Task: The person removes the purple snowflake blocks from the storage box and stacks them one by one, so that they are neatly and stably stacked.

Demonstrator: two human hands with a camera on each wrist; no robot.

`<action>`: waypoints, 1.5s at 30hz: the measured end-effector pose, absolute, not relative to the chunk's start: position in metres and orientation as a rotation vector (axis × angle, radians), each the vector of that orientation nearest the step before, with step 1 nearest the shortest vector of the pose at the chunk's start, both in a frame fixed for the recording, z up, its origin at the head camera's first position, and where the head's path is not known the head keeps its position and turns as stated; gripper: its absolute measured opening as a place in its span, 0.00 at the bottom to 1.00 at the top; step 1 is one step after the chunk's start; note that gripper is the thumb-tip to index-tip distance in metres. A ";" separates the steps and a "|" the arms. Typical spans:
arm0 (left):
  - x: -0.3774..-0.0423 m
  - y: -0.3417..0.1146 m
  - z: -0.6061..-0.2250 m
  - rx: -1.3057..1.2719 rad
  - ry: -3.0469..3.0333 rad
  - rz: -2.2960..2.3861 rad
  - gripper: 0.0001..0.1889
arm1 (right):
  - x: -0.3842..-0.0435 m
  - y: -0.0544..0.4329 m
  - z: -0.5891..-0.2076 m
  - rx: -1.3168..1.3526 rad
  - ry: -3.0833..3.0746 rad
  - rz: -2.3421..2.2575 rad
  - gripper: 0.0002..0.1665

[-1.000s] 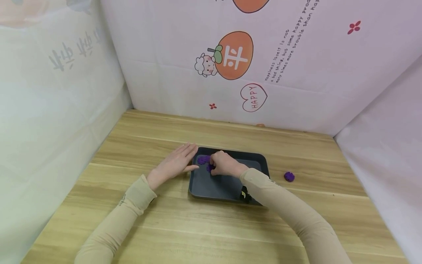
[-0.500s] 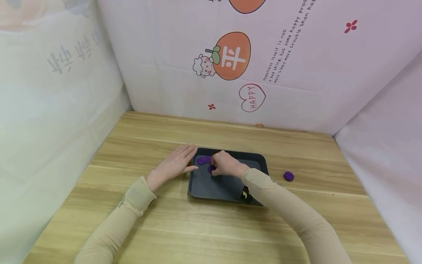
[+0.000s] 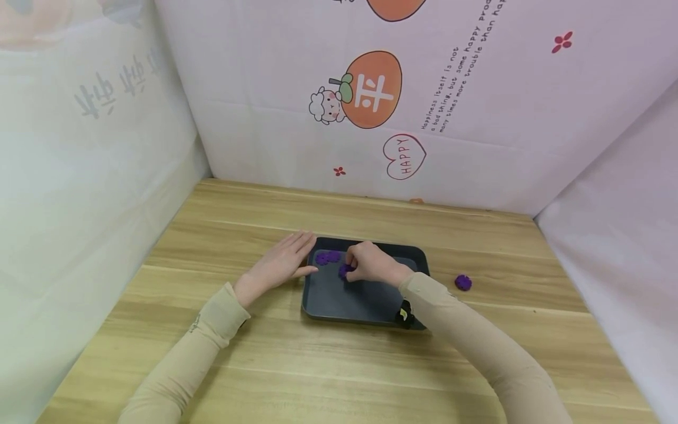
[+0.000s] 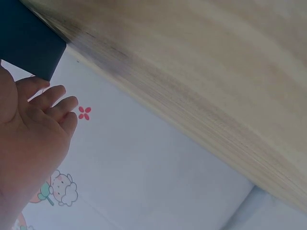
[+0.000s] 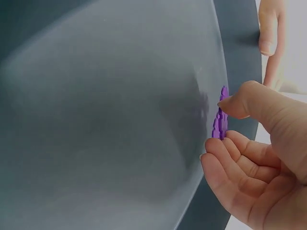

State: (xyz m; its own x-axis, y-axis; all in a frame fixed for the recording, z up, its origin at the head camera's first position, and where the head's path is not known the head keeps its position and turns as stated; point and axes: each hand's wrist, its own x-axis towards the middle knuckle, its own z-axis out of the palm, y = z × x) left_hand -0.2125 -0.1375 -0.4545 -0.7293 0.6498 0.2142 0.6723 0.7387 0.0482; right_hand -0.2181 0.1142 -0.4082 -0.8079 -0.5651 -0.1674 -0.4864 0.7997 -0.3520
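Note:
A dark grey tray (image 3: 339,303) lies on the wooden table. My right hand (image 3: 373,263) is over it and pinches a purple notched disc (image 3: 344,271) between thumb and fingers, low above the tray floor. Behind and left of it, two more purple discs (image 3: 322,259) lie side by side near the tray's back left corner. In the right wrist view the purple discs (image 5: 220,122) overlap edge-on by my thumb. My left hand (image 3: 278,262) rests against the tray's left rim with fingers straight. In the left wrist view that hand (image 4: 36,120) touches the tray corner (image 4: 36,43).
Another purple disc (image 3: 463,282) lies on the table (image 3: 296,377) to the right of the tray. White printed cloth (image 3: 254,118) hangs behind the table and along both sides. A black wrist device (image 3: 405,315) shows at the right sleeve.
My right hand has drawn slightly to the right with the pinched disc, away from the two discs at the left. The left hand stays at the rim.

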 end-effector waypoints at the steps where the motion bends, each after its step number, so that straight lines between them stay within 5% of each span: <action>1: -0.212 -0.137 -0.454 -1.060 -2.755 -0.183 0.39 | -0.218 0.117 -0.408 -0.815 2.727 -0.437 0.15; 45: -0.211 -0.133 -0.448 -1.041 -2.861 -0.164 0.40 | -0.198 0.243 -0.396 -0.581 2.892 -0.650 0.11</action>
